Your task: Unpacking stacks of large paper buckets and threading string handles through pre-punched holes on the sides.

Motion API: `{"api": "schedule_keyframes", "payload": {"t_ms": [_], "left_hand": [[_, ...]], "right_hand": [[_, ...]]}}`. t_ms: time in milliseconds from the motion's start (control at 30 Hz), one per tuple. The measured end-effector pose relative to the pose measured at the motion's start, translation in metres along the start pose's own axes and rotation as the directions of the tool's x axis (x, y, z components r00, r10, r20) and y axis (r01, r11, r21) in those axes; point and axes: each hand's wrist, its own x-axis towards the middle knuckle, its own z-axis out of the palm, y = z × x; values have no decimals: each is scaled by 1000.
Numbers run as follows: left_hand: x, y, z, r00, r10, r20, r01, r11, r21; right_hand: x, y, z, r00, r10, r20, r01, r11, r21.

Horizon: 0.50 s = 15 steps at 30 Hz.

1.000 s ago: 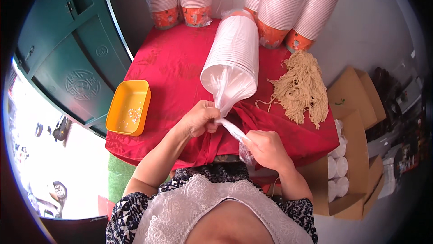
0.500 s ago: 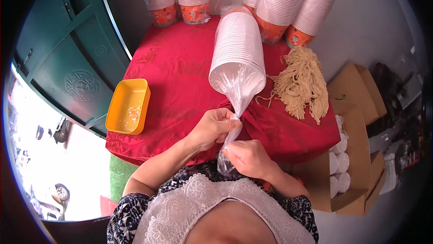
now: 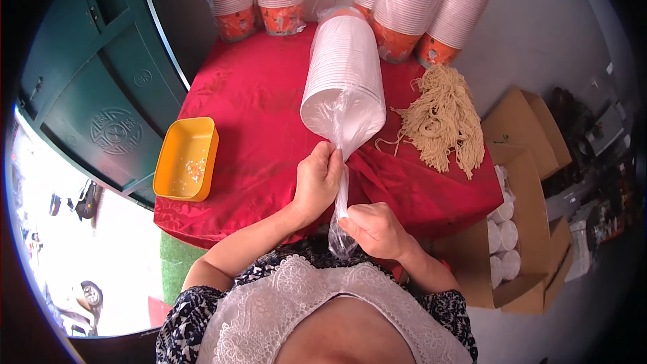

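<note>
A stack of white paper tubs (image 3: 340,61) lies on its side on the red-covered table (image 3: 256,94), inside a clear plastic bag (image 3: 354,128). The open rims face me, and the bag is gathered into a twisted neck in front of them. My left hand (image 3: 318,179) pinches this neck close to the stack. Lower down, my right hand (image 3: 375,229) is closed round the bag's loose tail, which hangs over the table's near edge. Between the hands the plastic is drawn into a narrow rope. To the right of the stack lies a bundle of beige string (image 3: 445,121).
A yellow plastic bin (image 3: 210,162) with small bits inside sits at the table's left. Several bagged stacks of orange-bottomed tubs (image 3: 411,7) stand along the back. An open cardboard box (image 3: 529,229) with white rolls is at the right; a green door (image 3: 87,88) is at the left.
My left hand has slid up the bag's neck toward the tubs, away from my right hand, and the neck is tighter. The whole view has shifted slightly.
</note>
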Motion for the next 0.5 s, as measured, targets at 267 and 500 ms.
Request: {"api": "schedule_keyframes", "payload": {"t_ms": [267, 500], "left_hand": [[17, -3, -29, 910, -242, 336, 335, 908, -251], [8, 3, -43, 634, -359, 684, 738, 544, -398]], "right_hand": [[-12, 0, 0, 988, 153, 17, -153, 975, 161], [-12, -7, 18, 987, 159, 8, -159, 986, 59]]}}
